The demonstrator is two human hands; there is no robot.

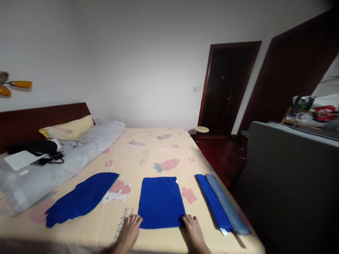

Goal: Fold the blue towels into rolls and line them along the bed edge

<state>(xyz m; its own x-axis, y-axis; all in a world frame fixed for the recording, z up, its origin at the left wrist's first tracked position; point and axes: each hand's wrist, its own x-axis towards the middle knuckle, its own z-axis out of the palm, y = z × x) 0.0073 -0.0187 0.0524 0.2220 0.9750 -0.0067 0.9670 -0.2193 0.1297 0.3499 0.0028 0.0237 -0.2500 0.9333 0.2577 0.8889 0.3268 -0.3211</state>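
A blue cloth (161, 201) lies flat on the bed in front of me, roughly rectangular, with a small white tag at its far right corner. At its near left corner, my left hand (130, 230) has its fingers curled onto the edge. My right hand (194, 231) grips the near right corner in the same way. To the left, a crumpled blue cloth (82, 198) is spread out unevenly. On the right, a folded blue cloth strip (214, 203) with a white tag lies alongside a folded grey-blue cloth strip (227, 204).
The bed (148, 151) has a cream sheet with carrot prints. A rolled grey quilt (79, 158) along the left carries a white laptop-like slab (23, 160) and dark items. A stool (201, 129) stands past the far edge; a dark grey panel (288, 180) rises at right.
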